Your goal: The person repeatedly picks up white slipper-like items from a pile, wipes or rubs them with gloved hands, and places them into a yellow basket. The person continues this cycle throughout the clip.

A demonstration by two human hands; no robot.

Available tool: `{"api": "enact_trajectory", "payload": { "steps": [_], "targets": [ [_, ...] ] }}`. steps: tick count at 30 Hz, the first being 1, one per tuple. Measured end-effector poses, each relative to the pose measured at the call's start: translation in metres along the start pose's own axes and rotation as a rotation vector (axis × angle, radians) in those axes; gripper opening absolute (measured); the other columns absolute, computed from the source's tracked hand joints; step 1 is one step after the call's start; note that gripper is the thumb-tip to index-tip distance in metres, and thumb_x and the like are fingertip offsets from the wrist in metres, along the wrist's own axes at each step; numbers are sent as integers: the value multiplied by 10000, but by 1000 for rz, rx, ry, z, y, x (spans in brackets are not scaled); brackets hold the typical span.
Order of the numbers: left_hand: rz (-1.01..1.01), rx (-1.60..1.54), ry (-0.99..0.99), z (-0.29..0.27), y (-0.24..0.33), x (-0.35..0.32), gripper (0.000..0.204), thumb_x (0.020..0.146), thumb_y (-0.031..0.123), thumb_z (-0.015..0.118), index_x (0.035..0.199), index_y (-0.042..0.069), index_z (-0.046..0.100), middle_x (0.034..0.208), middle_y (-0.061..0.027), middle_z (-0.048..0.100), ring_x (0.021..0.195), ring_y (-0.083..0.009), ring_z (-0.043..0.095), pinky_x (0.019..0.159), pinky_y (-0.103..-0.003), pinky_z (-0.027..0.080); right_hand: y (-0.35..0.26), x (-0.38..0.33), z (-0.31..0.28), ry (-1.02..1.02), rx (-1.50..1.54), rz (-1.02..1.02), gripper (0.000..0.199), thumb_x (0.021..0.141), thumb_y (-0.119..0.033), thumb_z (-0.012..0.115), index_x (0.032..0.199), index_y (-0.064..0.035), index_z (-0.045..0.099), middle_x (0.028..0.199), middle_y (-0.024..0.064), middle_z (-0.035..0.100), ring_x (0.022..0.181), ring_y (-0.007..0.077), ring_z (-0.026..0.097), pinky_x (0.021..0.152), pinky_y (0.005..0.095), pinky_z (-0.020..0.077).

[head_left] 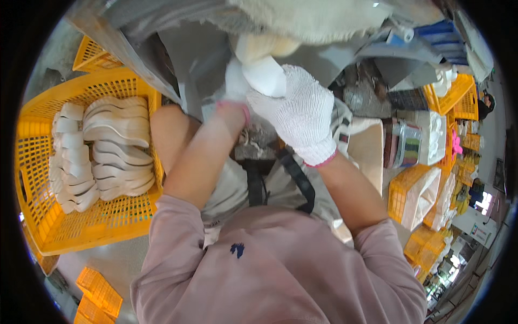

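Observation:
My right hand [302,108], in a white knitted glove with a pink cuff edge, is closed on a smooth white piece [264,75]. The glove of my left hand [236,83] is blurred and partly hidden, and it grips the same piece from the other side. The piece's far end meets a paler, cream-coloured part [264,46] just under a large fuzzy beige wheel [324,19]. Whether that part belongs to the piece, I cannot tell. A grey metal housing [199,59] surrounds this spot.
To my left stands a yellow plastic crate [81,237] with stacked wavy white pieces [118,124]. Beyond my right arm are a lined yellow crate [413,197], a clear box [404,143] and a white tub [431,137]. More yellow crates [100,291] sit on the floor at lower left.

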State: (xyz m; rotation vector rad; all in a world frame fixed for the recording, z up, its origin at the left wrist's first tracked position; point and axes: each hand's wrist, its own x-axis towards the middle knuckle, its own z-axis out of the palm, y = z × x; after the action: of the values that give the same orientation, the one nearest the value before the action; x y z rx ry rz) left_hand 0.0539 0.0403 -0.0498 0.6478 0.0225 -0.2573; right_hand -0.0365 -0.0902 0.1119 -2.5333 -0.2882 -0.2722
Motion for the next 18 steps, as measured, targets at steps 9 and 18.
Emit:
{"api": "enact_trajectory", "payload": {
  "steps": [9, 18],
  "targets": [
    [227, -229, 370, 41, -22, -20, 425, 1084, 404, 432, 1188, 73, 677, 1129, -100, 732, 1041, -261, 695, 914, -376, 543, -18, 39, 20, -119, -118, -120, 444, 789, -407, 868, 1031, -40, 804, 917, 159, 774, 879, 320, 751, 830, 370, 593],
    [314, 269, 180, 36, -7, -26, 414, 1091, 400, 464, 1230, 56, 648, 1088, -147, 726, 956, -302, 706, 875, -450, 578, -3, 42, -3, -361, 393, 103, 682, 743, -268, 878, 1290, 65, 643, 1114, 207, 753, 987, 299, 742, 911, 380, 578]
  ]
}}
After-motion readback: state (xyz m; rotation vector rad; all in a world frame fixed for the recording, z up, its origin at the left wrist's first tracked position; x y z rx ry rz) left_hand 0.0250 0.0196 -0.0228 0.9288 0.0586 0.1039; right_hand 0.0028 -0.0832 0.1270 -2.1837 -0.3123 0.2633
